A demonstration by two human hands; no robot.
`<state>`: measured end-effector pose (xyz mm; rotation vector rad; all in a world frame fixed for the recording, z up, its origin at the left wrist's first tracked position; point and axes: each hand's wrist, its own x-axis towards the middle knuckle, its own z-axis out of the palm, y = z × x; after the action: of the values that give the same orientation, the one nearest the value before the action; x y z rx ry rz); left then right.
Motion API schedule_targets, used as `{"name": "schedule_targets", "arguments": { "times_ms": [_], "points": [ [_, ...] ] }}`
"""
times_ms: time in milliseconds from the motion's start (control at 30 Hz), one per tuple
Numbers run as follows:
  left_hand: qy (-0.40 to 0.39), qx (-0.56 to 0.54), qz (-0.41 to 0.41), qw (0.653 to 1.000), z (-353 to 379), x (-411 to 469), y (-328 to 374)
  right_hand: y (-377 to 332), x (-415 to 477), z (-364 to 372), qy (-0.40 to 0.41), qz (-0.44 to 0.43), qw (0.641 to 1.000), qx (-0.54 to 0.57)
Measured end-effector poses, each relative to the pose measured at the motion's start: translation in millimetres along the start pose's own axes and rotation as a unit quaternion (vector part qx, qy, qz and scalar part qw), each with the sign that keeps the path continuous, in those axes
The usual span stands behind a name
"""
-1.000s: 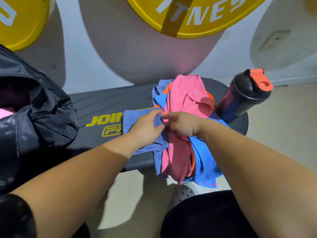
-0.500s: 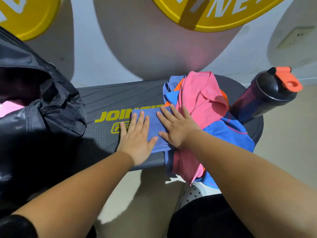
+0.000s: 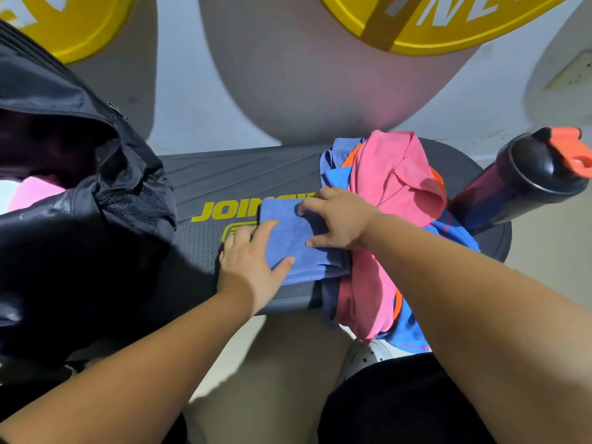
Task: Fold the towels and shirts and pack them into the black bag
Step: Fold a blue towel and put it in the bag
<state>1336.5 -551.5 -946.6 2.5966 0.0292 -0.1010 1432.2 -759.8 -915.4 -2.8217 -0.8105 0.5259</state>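
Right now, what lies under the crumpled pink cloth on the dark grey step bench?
Under the crumpled pink cloth a bright blue garment and a strip of orange fabric peek out; how many more pieces it covers is hidden.

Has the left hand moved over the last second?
Yes. The left hand slid left across the towel, from beside the right hand to the towel's left edge, its fingers now reaching the yellow bench lettering.
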Motion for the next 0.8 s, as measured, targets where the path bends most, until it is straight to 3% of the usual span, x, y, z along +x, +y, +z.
{"name": "schedule_targets", "arguments": {
  "times_ms": [100,267,500,600,667,733,800],
  "points": [
    [-0.062,-0.106,-0.047,0.991,-4.7,1.4,-1.5,-3.5,-0.5,-2.4,-0.001,0.030,1.000,-0.004],
    [-0.076,-0.098,-0.057,0.991,-13.3,3.9,-4.8,-9.6,-2.5,1.9,0.012,0.058,0.998,0.031],
    [-0.008,-0.224,-0.070,0.972,-35.8,35.7,-14.6,-22.3,-10.6,-17.5,0.031,0.082,0.987,0.137],
    [0.026,-0.226,-0.061,0.972,-50.4,62.2,-24.9,-32.7,-20.6,-28.3,-0.108,0.095,0.966,0.217],
    [-0.009,-0.147,-0.017,0.989,-56.1,72.8,-32.8,-35.6,-22.5,-24.6,-0.167,0.099,0.964,0.184],
    [-0.068,-0.068,0.042,0.994,-56.7,74.7,-38.9,-33.8,-18.0,-20.3,-0.092,0.094,0.986,0.099],
    [-0.114,-0.019,0.093,0.989,-56.5,71.9,-41.7,-31.4,-10.9,-18.4,0.050,0.109,0.990,0.070]
  ]
}}
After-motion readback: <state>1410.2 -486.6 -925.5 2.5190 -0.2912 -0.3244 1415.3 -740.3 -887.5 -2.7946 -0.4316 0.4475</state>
